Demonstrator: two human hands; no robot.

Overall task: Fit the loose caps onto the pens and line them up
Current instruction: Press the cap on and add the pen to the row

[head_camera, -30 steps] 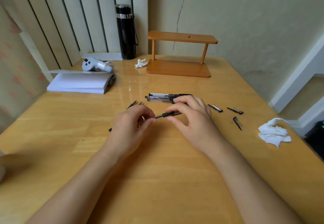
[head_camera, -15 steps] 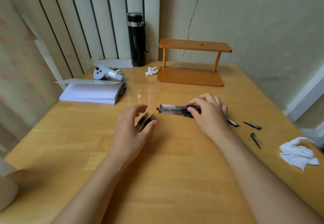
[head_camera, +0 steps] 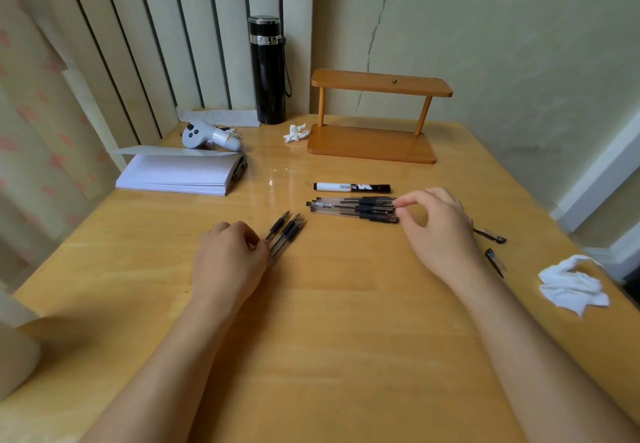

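Observation:
Several capped clear pens (head_camera: 351,208) lie side by side in a row at mid-table, with a white-and-black marker (head_camera: 351,187) just behind them. My right hand (head_camera: 438,234) hovers at the row's right end, thumb and fingers apart, their tips touching the pens' black caps. A few uncapped pens (head_camera: 287,231) lie slanted to the left of the row, tips pointing away from me. My left hand (head_camera: 228,259) has its fingers curled onto their rear ends. Two loose black caps (head_camera: 493,236) (head_camera: 496,261) lie to the right of my right hand.
A crumpled white tissue (head_camera: 571,286) sits near the right edge. At the back stand a wooden two-level stand (head_camera: 372,144), a black flask (head_camera: 267,71), a small tissue (head_camera: 295,133), a white controller (head_camera: 209,137) and a paper stack (head_camera: 176,172).
My right hand laid the freshly capped pen onto the row and drew back to its right end. My left hand moved onto the uncapped pens and curled its fingers. The marker is now uncovered.

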